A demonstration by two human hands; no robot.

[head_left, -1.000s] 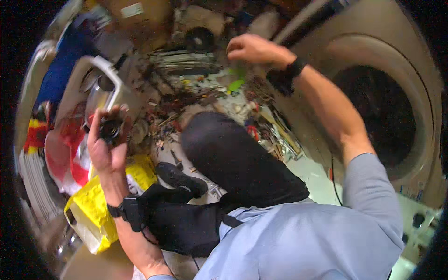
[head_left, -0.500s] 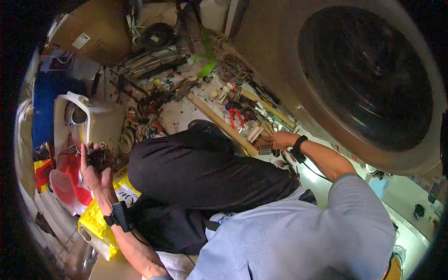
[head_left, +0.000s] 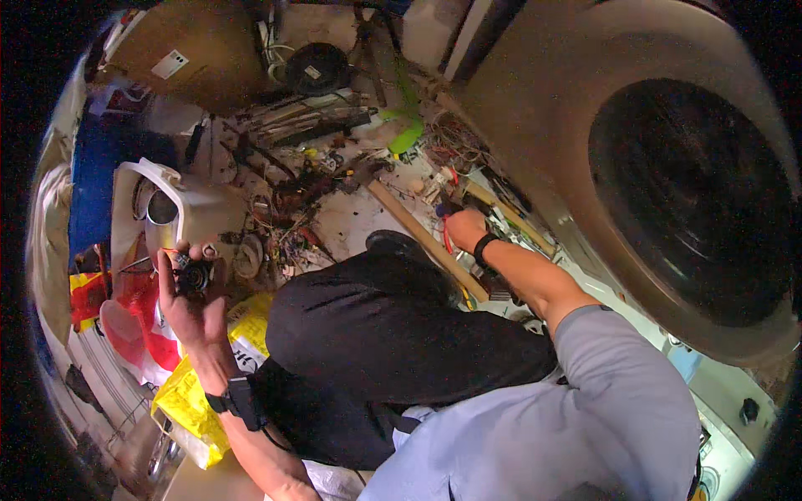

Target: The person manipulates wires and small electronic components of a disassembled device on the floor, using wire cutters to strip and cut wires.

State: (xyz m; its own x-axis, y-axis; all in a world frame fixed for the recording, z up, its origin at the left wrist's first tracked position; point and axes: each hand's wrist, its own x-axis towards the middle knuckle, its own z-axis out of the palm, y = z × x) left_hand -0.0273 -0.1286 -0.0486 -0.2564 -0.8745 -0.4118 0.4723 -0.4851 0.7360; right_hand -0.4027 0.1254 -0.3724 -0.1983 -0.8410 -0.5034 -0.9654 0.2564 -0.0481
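Held up at the left, my left hand (head_left: pixel 196 321) has its fingers around a small dark round part (head_left: pixel 195 275) with metallic bits, whose exact kind I cannot make out. Farther right, my right hand (head_left: pixel 466 229) reaches down to the floor and closes on red-handled pliers (head_left: pixel 448 237); the fingertips and the jaws are mostly hidden. Just left of that hand lies a long wooden handle (head_left: pixel 426 240) with a dark head at its far end, like a hammer. Beside my right wrist sits a small ribbed metal piece (head_left: pixel 500 289).
A whitish bin (head_left: pixel 200 204) stands behind my left hand, with a yellow bag (head_left: pixel 190 415) below it. Scrap wires and parts (head_left: pixel 288 204) litter the floor. A cardboard box (head_left: pixel 180 67) is at the far left; a large appliance with a round dark door (head_left: pixel 689 196) borders the right.
My right hand has moved forward and left, from beside the ribbed metal piece to the red-handled pliers. My left hand still holds the dark part. The whole view has shifted a little.
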